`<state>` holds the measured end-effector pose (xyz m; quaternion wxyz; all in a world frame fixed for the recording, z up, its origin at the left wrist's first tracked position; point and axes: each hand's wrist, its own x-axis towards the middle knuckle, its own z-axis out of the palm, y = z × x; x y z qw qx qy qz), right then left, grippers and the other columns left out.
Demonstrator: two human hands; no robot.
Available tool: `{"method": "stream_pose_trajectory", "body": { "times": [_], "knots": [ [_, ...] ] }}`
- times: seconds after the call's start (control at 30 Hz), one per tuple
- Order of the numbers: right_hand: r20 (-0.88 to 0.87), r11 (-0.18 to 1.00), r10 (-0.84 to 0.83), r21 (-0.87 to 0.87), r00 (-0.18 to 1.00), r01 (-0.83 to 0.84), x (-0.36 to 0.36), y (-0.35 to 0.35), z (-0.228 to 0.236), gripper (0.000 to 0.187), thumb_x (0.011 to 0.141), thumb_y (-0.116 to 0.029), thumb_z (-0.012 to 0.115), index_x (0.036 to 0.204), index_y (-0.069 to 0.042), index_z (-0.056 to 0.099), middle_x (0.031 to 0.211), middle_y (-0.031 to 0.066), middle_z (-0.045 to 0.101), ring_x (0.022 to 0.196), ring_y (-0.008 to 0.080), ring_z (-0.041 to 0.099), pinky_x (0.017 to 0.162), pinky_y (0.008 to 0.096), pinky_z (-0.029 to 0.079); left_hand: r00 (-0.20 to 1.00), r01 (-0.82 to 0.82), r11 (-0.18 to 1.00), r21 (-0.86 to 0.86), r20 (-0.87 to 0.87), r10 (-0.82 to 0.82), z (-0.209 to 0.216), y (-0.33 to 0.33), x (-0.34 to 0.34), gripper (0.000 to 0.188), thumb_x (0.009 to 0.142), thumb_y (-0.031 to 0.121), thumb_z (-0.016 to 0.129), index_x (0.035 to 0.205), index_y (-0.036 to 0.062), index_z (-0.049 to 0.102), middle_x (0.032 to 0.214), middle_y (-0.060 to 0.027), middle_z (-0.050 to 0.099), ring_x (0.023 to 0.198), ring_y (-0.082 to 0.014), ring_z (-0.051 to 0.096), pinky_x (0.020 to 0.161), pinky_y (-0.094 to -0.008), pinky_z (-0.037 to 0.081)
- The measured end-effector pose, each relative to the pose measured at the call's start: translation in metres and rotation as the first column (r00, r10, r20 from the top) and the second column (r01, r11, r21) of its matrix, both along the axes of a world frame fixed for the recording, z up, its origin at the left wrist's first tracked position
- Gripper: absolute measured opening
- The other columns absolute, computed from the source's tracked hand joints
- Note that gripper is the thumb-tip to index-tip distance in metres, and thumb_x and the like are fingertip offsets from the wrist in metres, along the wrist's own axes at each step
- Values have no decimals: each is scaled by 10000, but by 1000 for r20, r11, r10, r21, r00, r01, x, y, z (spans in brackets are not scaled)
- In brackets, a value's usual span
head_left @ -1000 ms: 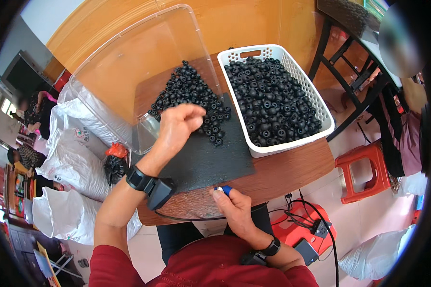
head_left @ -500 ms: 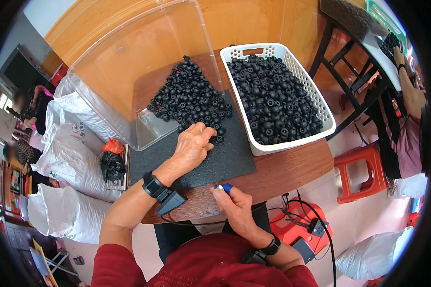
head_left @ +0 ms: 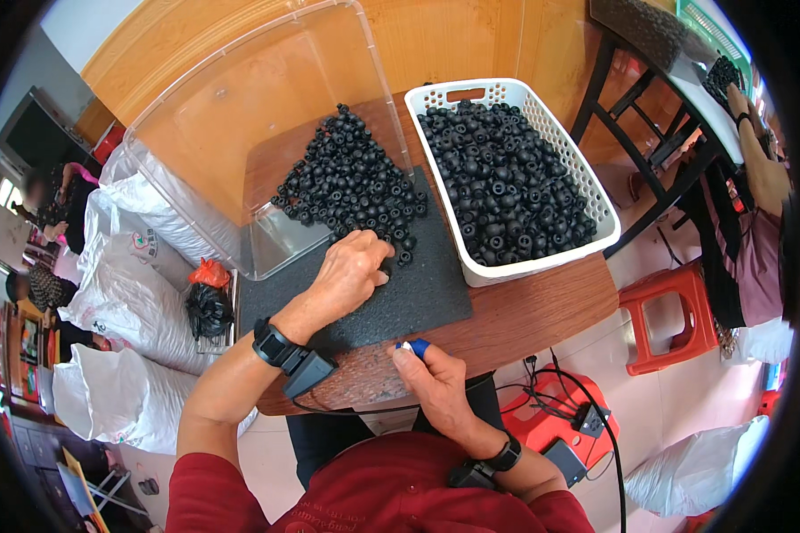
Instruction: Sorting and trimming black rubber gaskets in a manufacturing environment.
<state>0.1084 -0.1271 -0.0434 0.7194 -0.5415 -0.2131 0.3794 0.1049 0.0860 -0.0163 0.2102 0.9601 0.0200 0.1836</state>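
Fingers (head_left: 381, 252) of L hand (head_left: 348, 274), just drawn back to black round holed-bead pile's (head_left: 345, 173) near edge (beads in reach), curl, grip unclear; R hand (head_left: 440, 384) pinches sm. blue-and-white piece (head_left: 420, 349).

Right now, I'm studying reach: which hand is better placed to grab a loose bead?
Probably the left hand: beside the loose beads; the right hand is farther off, by the table's edge.

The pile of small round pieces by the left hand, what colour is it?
Black; the pile shows best in the head view.
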Motion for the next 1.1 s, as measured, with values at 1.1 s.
{"method": "stream_pose_trajectory", "body": {
  "times": [1.1],
  "knots": [
    [425,998,-62,12,903,63,-1,5,21,207,937,-180,569,857,11,580,631,110,494,546,184,493,503,319,388,992,31,131,-991,46,114,11,-72,-91,269,786,90,726,999,-37,621,911,-99,652,786,-132,618,689,-243,517]
  ]
}}
